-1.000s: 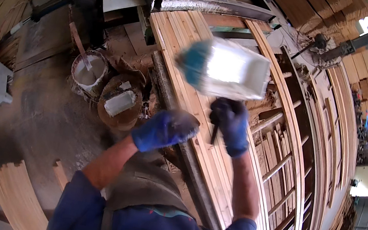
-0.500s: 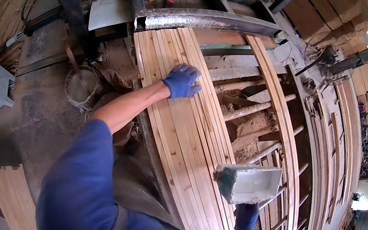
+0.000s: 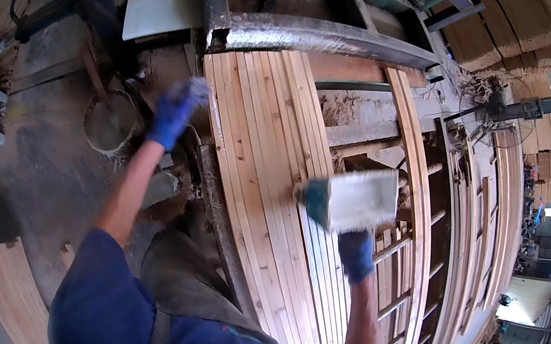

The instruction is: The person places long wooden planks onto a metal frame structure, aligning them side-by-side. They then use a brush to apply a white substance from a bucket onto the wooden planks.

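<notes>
In my right hand (image 3: 355, 255), gloved in blue, is a box-shaped tool (image 3: 362, 200) with a teal end and a white, crusted hollow. It is over the right edge of a row of long wooden strips (image 3: 259, 162), laid side by side; whether it touches them I cannot tell. My left hand (image 3: 178, 112), also in a blue glove, is off the strips, just beyond their far left edge. Its fingers are smeared by motion, so their closure does not show.
A bucket (image 3: 110, 119) with a stick in it stands on the floor at left. Ahead lies a metal frame (image 3: 329, 34). One separate strip (image 3: 416, 160) crosses the rollers at right, and stacked boards (image 3: 504, 24) stand at the far right.
My left hand has lifted from the strips and swung left past their edge. My right hand has carried the box-shaped tool up and left, farther along the strips.
</notes>
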{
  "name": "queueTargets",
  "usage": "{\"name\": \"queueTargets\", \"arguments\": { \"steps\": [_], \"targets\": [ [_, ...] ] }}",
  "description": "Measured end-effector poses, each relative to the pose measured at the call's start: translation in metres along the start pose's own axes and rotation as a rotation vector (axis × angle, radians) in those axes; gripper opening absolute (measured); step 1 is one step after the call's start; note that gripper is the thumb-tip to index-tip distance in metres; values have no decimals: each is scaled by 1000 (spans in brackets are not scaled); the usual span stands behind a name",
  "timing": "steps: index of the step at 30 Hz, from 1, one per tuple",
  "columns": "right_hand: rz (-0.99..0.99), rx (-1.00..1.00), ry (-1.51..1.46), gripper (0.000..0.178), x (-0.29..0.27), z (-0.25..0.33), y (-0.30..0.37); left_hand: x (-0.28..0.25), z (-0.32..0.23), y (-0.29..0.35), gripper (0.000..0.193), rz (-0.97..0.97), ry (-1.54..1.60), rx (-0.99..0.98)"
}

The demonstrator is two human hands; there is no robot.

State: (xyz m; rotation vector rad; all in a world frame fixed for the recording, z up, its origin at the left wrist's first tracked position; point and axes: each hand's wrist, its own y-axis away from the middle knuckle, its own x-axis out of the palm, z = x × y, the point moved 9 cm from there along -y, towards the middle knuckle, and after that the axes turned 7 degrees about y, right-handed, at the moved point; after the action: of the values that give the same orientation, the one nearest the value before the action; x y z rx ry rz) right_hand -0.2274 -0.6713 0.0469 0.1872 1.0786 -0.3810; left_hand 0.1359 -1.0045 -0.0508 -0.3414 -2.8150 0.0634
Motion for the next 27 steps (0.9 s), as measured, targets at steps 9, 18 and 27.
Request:
{"name": "queueTargets", "arguments": {
  "steps": [9,18,27],
  "targets": [
    [0,-34,102,36,83,89,-292,24,257,-31,36,66,678,-677],
    [104,-531,657,27,76,87,-232,86,281,-7,36,232,922,-762],
    [303,-422,532,28,22,61,-55,78,276,-1,36,229,948,-759]
  ]
}}
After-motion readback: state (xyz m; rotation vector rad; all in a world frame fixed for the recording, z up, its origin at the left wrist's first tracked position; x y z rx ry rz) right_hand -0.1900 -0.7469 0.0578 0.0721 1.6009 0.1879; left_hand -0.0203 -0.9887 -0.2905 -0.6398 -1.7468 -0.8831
